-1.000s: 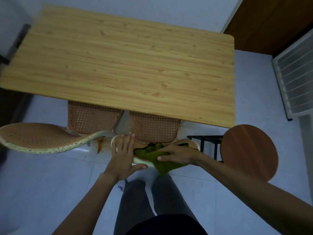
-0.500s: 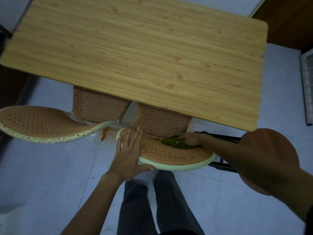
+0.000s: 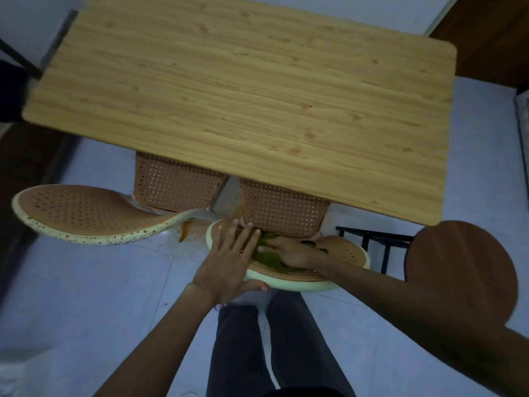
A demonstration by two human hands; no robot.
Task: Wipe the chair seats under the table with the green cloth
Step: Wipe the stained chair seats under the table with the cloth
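Observation:
Two orange woven chairs are tucked under the wooden table (image 3: 252,90). The right chair (image 3: 346,253) shows its cream-rimmed back top in front of me and its seat (image 3: 283,213) under the table edge. The green cloth (image 3: 267,255) lies on that rimmed woven surface. My right hand (image 3: 292,252) presses flat on the cloth. My left hand (image 3: 232,262) rests with spread fingers on the chair's left part, thumb hooked under the rim, fingertips touching the cloth. The left chair (image 3: 86,213) stands beside it, its seat (image 3: 174,184) partly under the table.
A round brown wooden stool (image 3: 463,270) on a black metal frame (image 3: 378,245) stands close at the right. My legs (image 3: 274,345) are right below the chair. Pale floor tiles spread to the left. A dark wooden door is at the top right.
My right hand has slid the green cloth from the back of the woven surface toward the front left, next to my left hand. The left hand stays on the rim.

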